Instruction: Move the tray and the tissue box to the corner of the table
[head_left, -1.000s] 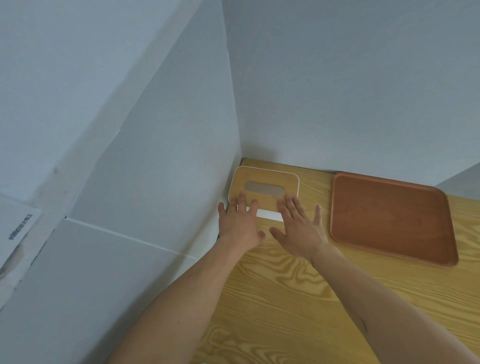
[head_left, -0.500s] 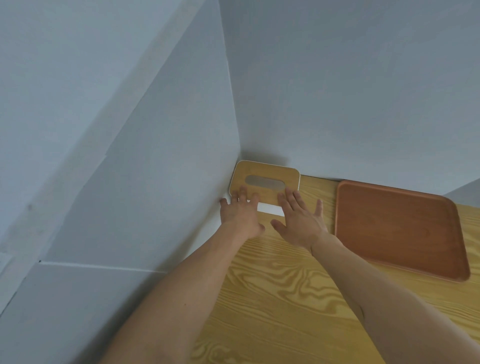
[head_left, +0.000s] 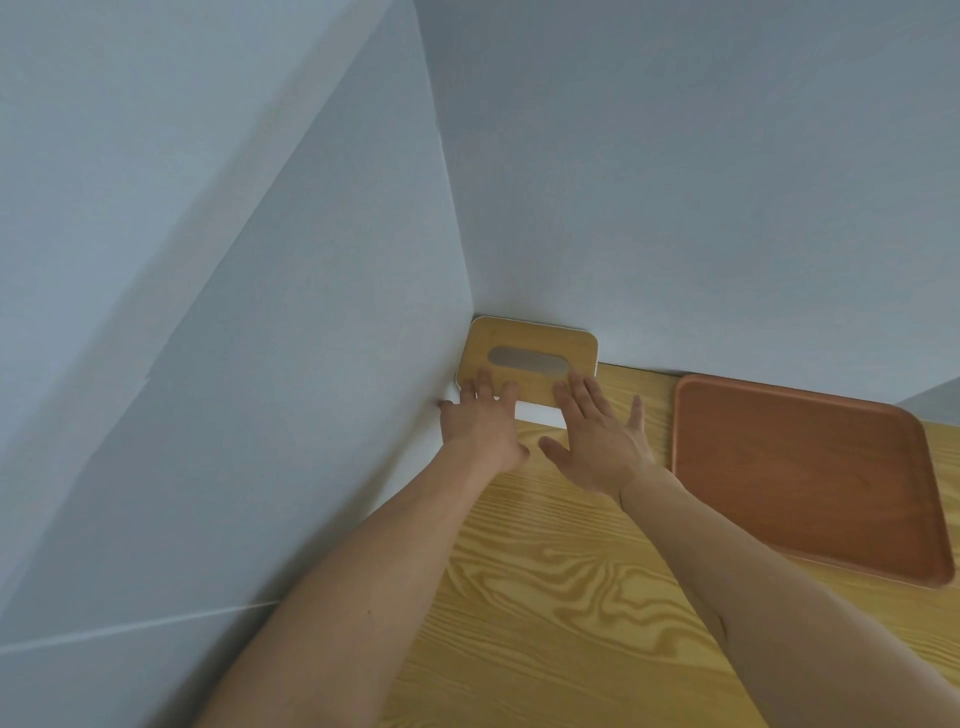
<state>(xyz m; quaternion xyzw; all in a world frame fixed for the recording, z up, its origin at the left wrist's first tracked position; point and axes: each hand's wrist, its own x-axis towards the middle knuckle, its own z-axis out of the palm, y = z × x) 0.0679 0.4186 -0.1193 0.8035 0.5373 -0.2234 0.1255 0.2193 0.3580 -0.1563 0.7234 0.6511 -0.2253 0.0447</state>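
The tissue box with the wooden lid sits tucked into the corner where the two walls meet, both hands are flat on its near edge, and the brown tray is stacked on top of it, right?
Not quite. In the head view the tray lies flat on the table, apart from the tissue box, to its right. The rest holds: left hand and right hand rest open on its near edge.

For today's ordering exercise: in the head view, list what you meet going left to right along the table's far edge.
Left wall → tissue box → bare strip of wooden table → brown tray.
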